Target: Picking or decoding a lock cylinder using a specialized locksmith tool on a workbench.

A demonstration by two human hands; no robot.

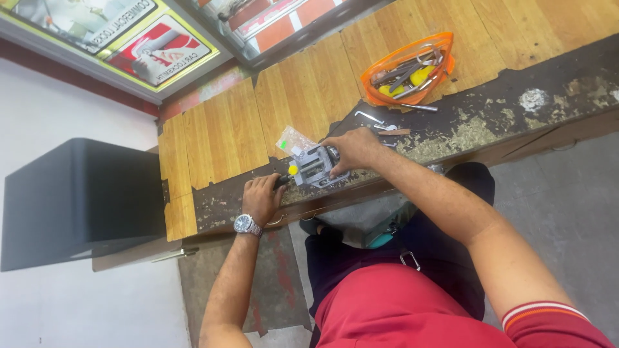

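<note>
While our left hand (261, 200) grips the vise handle (284, 178), right hand (351, 149) fingers press closed on the vise (314, 167) top; clamping looks underway, whatever sits between the jaws is hidden.

You've got an orange-rimmed clear zip pouch (409, 69) of metal tools lying on the wooden bench top, well apart from the hands, toward the back. A small clear plastic packet (293, 140) with a green spot lies just beside the vise, on its far side. Two framed posters sit top left: one pale with a yellow-green border (84, 19), one red and white (158, 50) next to it.
</note>
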